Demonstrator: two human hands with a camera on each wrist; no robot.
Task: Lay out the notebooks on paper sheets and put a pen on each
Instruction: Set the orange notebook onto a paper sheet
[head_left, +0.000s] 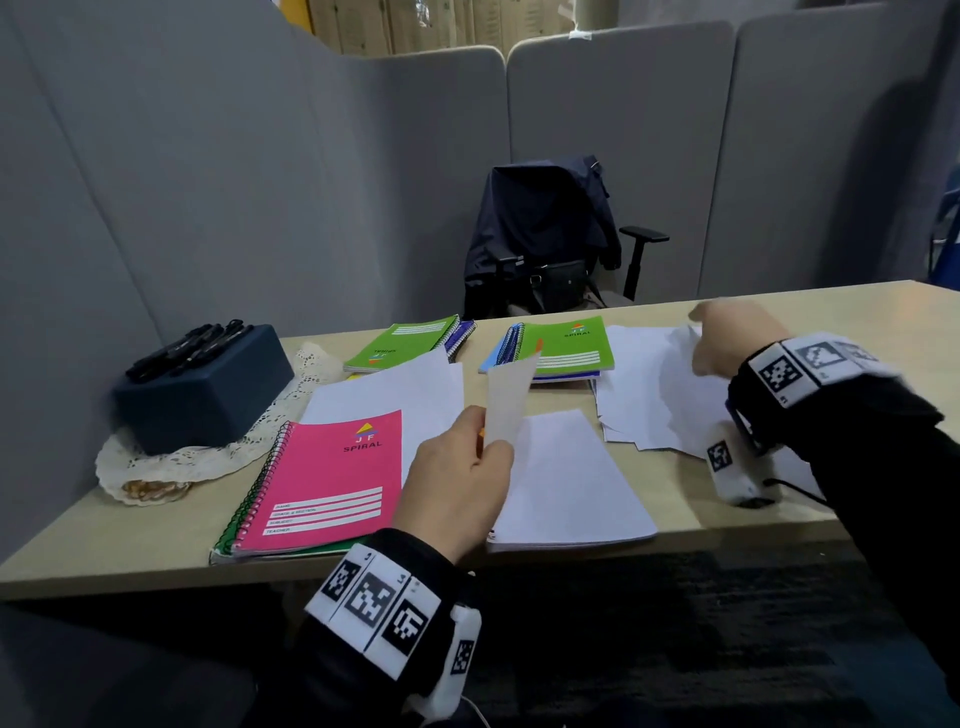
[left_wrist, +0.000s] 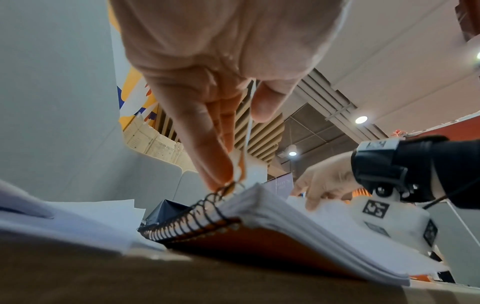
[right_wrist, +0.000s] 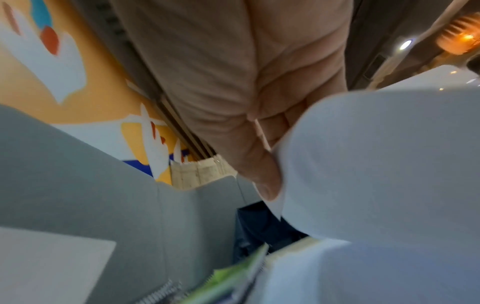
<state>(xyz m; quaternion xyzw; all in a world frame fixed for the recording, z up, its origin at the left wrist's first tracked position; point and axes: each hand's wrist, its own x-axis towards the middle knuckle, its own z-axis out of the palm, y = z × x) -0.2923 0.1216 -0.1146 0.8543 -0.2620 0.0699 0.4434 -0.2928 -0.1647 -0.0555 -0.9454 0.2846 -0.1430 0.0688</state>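
Pink notebook (head_left: 332, 483) lies on one paper sheet (head_left: 395, 389), no pen placed yet; left hand (head_left: 457, 488) pinches an orange notebook's cover (head_left: 511, 402), right hand (head_left: 732, 338) pinches loose sheets (head_left: 654, 395) on the surface (head_left: 670, 512).

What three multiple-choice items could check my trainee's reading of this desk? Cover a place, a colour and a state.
1. Where are the pens?
A. on the blue box
B. on the pink notebook
C. on the chair

2. What colour is the notebook nearest the left hand?
A. green
B. pink
C. yellow

3. What is the right hand doing?
A. resting flat
B. holding a pen
C. lifting a paper sheet

Answers: 1 A, they lie across the blue box; 2 B, its cover is pink; 3 C, its thumb grips the paper sheet.
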